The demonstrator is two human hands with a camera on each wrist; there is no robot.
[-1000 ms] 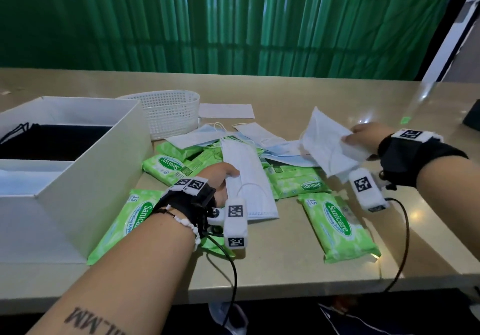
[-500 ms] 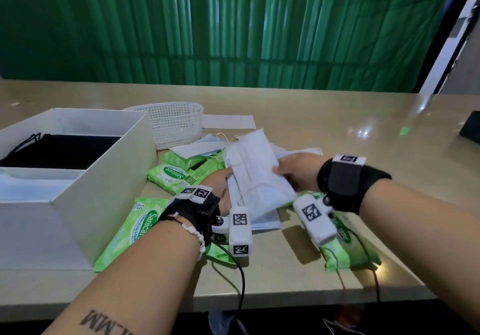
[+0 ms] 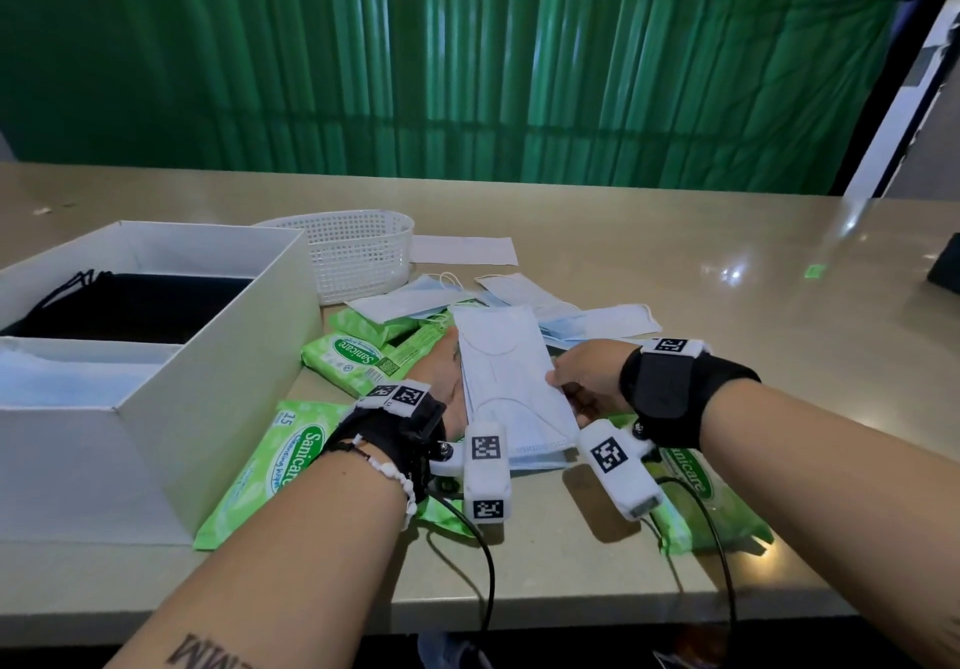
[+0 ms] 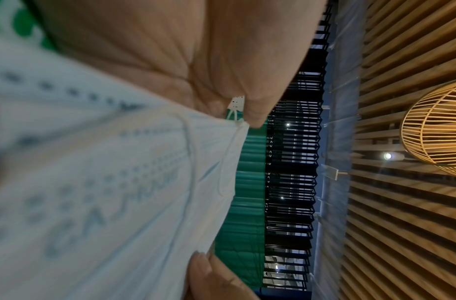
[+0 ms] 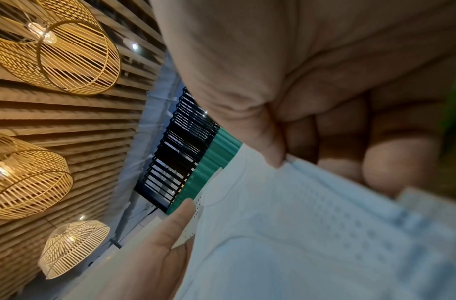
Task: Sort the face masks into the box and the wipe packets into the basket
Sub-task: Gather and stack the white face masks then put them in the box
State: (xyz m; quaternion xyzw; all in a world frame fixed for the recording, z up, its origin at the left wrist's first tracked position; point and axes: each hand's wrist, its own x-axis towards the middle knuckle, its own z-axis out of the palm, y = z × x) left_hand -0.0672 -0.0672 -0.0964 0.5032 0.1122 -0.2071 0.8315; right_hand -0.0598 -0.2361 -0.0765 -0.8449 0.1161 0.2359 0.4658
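A small stack of light blue face masks [image 3: 511, 382] hangs just above the table between both hands. My left hand [image 3: 453, 375] grips its left edge. My right hand [image 3: 560, 382] pinches its right edge between thumb and fingers; the right wrist view shows the thumb [image 5: 270, 150] on the mask stack [image 5: 298, 233]. The left wrist view is filled by the masks [image 4: 106, 182]. More masks [image 3: 597, 320] lie loose behind. Green wipe packets [image 3: 353, 356] [image 3: 265, 466] [image 3: 711, 502] lie around and under my hands. The white box [image 3: 208, 382] stands at left, the white basket [image 3: 358, 253] behind it.
The box has a far compartment with black masks [image 3: 130, 305] and a near one with blue masks [image 3: 67, 372]. A white paper [image 3: 462, 250] lies beside the basket. A dark object [image 3: 945, 273] sits at the right edge. The table's front edge runs below my forearms.
My right hand carried its mask leftward and laid it onto the mask in my left hand. Both hands now hold the stack together.
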